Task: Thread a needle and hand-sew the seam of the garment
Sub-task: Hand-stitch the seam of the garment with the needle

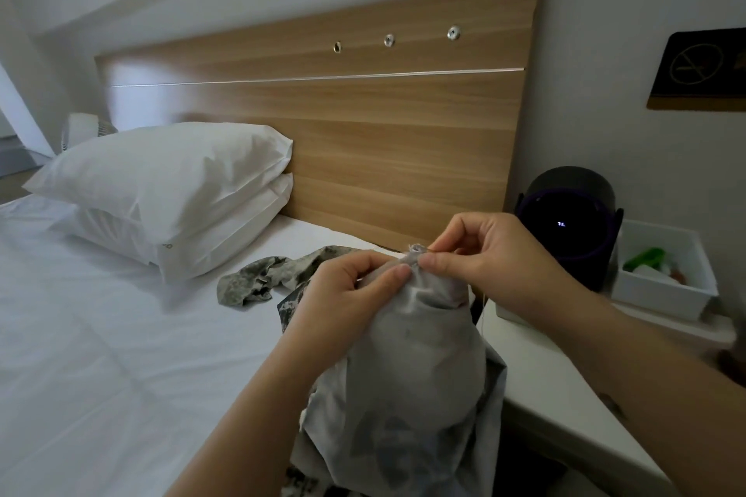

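Note:
A grey garment [420,367], turned inside out with a camouflage print showing at its edges, is bunched up in front of me over the bed. My left hand [347,286] grips the bunched cloth just below its frayed top edge [415,250]. My right hand [484,254] pinches at that same edge with thumb and forefinger; the needle is too small to make out. A thin pale thread [483,311] hangs down from under my right hand.
A white bed [101,335] with two stacked pillows [169,194] lies to the left against a wooden headboard [363,133]. On the white nightstand [565,387] at right stand a black round device [569,222] and a white box [662,291] with small items.

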A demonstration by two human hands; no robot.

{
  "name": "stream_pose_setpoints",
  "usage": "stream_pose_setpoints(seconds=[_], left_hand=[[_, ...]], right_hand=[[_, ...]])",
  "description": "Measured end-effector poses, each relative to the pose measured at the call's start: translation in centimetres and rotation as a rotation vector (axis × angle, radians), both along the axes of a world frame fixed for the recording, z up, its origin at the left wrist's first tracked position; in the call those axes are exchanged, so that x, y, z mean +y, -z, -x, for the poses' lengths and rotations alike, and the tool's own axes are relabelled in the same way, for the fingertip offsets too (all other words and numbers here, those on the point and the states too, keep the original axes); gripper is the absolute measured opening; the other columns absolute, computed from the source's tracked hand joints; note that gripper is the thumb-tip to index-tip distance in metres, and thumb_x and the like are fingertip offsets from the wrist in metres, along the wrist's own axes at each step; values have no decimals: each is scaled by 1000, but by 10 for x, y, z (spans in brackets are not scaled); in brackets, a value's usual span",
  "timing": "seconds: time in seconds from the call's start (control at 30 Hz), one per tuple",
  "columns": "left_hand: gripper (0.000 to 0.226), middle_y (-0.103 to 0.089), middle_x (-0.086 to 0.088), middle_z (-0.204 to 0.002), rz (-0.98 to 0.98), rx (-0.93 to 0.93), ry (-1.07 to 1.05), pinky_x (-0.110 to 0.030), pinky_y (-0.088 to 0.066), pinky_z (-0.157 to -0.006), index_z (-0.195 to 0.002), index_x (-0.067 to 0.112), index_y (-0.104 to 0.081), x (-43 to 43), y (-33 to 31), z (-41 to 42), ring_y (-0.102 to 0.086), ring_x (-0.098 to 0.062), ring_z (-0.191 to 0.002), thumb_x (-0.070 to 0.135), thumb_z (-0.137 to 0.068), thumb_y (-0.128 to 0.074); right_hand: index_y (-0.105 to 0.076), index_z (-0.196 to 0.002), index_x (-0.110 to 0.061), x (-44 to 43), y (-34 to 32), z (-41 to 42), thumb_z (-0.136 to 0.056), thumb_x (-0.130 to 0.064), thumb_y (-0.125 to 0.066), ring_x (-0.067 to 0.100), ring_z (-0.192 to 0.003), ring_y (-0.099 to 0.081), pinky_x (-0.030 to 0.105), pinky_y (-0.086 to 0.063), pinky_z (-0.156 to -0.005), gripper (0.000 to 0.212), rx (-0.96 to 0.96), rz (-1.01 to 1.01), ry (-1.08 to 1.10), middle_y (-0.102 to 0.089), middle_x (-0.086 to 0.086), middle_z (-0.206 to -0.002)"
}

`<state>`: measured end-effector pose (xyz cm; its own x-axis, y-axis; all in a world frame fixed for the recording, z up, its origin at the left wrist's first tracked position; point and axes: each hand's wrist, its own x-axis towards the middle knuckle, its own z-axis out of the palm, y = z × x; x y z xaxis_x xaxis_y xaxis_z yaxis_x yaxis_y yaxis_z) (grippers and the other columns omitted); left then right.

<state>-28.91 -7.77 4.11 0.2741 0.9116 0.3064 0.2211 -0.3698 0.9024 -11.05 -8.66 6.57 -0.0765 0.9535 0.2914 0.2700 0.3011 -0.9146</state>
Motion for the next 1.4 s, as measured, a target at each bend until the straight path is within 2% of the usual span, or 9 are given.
stream_pose_setpoints(seconds=[0.13, 0.3, 0.4, 0.47, 0.53, 0.63, 0.8, 1.0, 1.4], left_hand=[[13, -72, 7, -77, 82, -41, 54, -20, -48, -70, -79, 27, -75, -1, 7, 0, -64, -3, -74, 26, -88, -65], [14, -71, 10, -76, 101, -14, 74, -15, -47, -66, -79, 28, -74, -3, 7, -2, -64, -1, -72, 29, -89, -64], [14, -72, 9, -77, 112, -18, 76, -15, -47, -66, -80, 26, -75, -3, 6, -2, -65, -1, -73, 29, -89, -64], [14, -73, 8, -79, 114, -13, 78, -15, -48, -66, -82, 24, -75, -3, 7, -2, -66, -2, -74, 28, -89, -64], [14, -73, 7, -80, 116, -16, 78, -14, -48, -66, -84, 22, -75, -4, 7, -2, -66, -3, -75, 27, -90, -64], [13, -73, 9, -78, 113, -9, 71, -12, -47, -65, -85, 21, -75, -3, 6, -1, -65, 0, -73, 27, -89, -64], [14, -72, 8, -76, 124, -22, 60, -13, -48, -67, -82, 18, -74, -3, 7, 1, -64, -1, -72, 26, -89, -64], [15, -72, 7, -75, 125, -13, 56, -15, -49, -67, -80, 20, -74, -2, 8, 2, -64, -2, -72, 27, -89, -65], [14, -73, 7, -79, 157, -15, 104, -19, -48, -70, -81, 25, -75, -3, 7, 3, -66, -4, -76, 32, -88, -64]], right_hand=[[-66, -67, -14, 1, 4, -11, -63, -18, -80, 9, -64, -66, 17, -52, -60, 15, 28, 140, -102, -70, -1, -66], [-70, -73, -10, 10, -3, -26, -58, -20, -77, 17, -74, -70, 20, -56, -63, 20, 107, 260, -203, -74, 10, -82], [-75, -84, -12, 20, -6, -30, -61, -31, -77, 19, -92, -70, 29, -56, -84, 30, -136, 202, -138, -75, 7, -92], [-76, -92, -13, 24, -5, -28, -73, -26, -75, 16, -95, -68, 31, -54, -91, 23, -246, 183, -147, -74, 4, -94], [-75, -97, -13, 25, -3, -25, -85, -13, -69, 13, -96, -68, 27, -54, -90, 14, -315, 167, -206, -74, 3, -99], [-74, -98, -11, 25, -1, -23, -89, -1, -61, 8, -90, -66, 17, -52, -80, 19, -393, 104, -256, -70, 0, -99], [-74, -94, -15, 23, -3, -23, -87, 3, -62, 2, -80, -66, 11, -48, -69, 23, -354, 80, -295, -70, -4, -89], [-75, -84, -15, 24, -3, -26, -83, 1, -68, 6, -71, -67, 13, -50, -63, 18, -337, 55, -310, -73, 0, -79], [-72, -78, -26, 24, -9, -27, -83, 0, -67, 15, -70, -64, 26, -54, -70, 27, -439, 35, -295, -72, 5, -79]])
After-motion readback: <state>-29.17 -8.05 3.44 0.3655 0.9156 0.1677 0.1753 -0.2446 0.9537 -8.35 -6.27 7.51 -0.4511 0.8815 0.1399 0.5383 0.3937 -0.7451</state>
